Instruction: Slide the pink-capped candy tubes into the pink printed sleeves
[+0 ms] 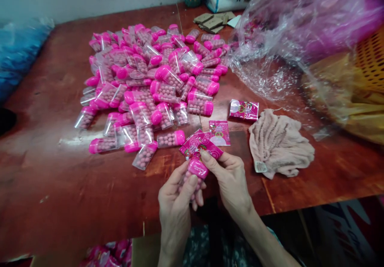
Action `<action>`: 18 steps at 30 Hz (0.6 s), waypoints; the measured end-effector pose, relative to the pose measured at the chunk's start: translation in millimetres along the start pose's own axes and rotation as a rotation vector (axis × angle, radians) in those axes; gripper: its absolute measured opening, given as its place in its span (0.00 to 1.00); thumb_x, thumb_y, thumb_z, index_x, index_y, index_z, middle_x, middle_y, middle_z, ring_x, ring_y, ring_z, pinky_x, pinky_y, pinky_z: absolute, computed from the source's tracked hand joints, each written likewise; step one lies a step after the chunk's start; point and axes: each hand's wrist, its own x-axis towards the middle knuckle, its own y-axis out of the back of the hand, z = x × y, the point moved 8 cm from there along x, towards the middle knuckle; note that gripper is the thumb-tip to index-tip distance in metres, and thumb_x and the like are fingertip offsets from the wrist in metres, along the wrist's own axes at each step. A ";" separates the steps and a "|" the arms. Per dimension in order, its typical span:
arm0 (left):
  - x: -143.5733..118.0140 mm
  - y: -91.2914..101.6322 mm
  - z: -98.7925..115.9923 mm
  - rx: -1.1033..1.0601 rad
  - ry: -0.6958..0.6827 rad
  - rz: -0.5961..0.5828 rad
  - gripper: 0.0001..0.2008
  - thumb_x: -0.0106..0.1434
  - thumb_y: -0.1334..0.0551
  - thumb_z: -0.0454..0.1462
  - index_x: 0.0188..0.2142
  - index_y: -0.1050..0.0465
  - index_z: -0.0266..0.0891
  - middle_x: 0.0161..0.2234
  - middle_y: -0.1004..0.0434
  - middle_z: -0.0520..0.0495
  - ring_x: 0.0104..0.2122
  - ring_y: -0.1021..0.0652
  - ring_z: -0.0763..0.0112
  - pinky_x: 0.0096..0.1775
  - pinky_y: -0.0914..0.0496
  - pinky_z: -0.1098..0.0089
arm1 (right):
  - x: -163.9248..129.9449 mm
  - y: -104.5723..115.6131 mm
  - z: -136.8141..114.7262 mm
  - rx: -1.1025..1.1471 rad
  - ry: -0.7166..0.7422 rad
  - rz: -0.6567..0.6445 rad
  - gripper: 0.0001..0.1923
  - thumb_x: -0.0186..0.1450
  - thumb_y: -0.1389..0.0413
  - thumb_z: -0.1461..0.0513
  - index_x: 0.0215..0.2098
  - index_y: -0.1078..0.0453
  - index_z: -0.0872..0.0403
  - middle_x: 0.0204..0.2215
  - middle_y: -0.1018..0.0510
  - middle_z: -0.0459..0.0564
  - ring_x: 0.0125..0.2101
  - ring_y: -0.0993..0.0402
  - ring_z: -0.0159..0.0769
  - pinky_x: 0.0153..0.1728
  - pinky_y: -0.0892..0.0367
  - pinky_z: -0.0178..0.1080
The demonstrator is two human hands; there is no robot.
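Note:
My left hand (177,201) grips a clear candy container with a pink cap (198,168), filled with pink balls, upright near the table's front edge. My right hand (229,177) touches the cap side with its fingertips and pinches pink printed label stickers (199,145) that fan out just above the container. One more pink label (219,132) lies flat beside them. A big pile of the same pink-capped containers (150,79) covers the middle of the reddish wooden table (60,179).
A small stack of pink labels (243,110) lies right of the pile. A beige cloth (279,145) sits at the right. Crumpled clear plastic bags (288,39) and an orange basket (372,59) fill the far right. Blue bags (21,51) lie at the left.

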 end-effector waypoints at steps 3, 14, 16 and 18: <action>0.0 -0.5 -0.1 0.064 -0.033 -0.021 0.18 0.54 0.36 0.38 0.45 0.28 0.37 0.20 0.26 0.49 0.14 0.33 0.80 0.15 0.42 0.80 | -2.3 -0.7 -2.2 0.040 0.002 0.027 0.14 0.59 0.44 0.56 0.21 0.30 0.57 0.12 0.29 0.42 0.10 0.36 0.26 0.11 0.38 0.29; 4.1 3.5 -8.2 0.056 0.001 -0.056 0.19 0.53 0.36 0.38 0.46 0.27 0.37 0.20 0.25 0.48 0.13 0.33 0.79 0.14 0.42 0.79 | 6.1 4.8 8.9 0.111 -0.053 0.026 0.13 0.58 0.42 0.57 0.21 0.31 0.58 0.10 0.32 0.41 0.11 0.40 0.23 0.12 0.43 0.27; 3.4 1.6 -7.3 0.034 -0.001 -0.059 0.19 0.53 0.36 0.38 0.45 0.27 0.38 0.20 0.25 0.49 0.13 0.33 0.79 0.14 0.42 0.79 | 6.8 5.1 10.8 0.133 -0.071 0.023 0.14 0.58 0.42 0.57 0.20 0.32 0.58 0.10 0.33 0.40 0.11 0.41 0.23 0.12 0.44 0.27; 2.1 -0.4 -4.8 0.015 -0.010 -0.046 0.18 0.52 0.36 0.38 0.44 0.27 0.38 0.20 0.26 0.49 0.13 0.33 0.79 0.14 0.42 0.79 | 7.4 4.8 12.5 0.153 -0.092 0.012 0.15 0.57 0.42 0.57 0.19 0.33 0.58 0.09 0.33 0.40 0.10 0.41 0.23 0.12 0.45 0.27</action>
